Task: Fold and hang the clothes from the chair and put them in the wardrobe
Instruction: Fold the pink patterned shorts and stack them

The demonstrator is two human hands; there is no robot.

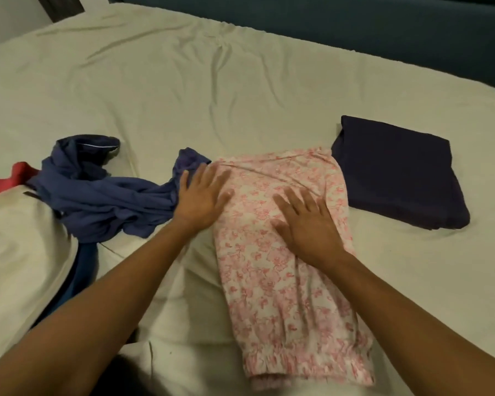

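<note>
the pink floral garment (286, 270) is lying folded into a long strip on the bed (160, 90), near its front edge. the left hand (202, 195) is resting flat on its upper left corner, fingers straight and spread, grasping nothing; the right hand (306, 224) is pressing flat on its middle, likewise released. a folded dark navy garment (397, 172) is sitting just beside it on the right. a crumpled blue garment (97, 192) is sprawling to the left, a bit of red cloth (9, 178) beyond it. a cream sheet is covering the bed, wrinkling, and a dark teal headboard (355, 27) is running along the far side.
</note>
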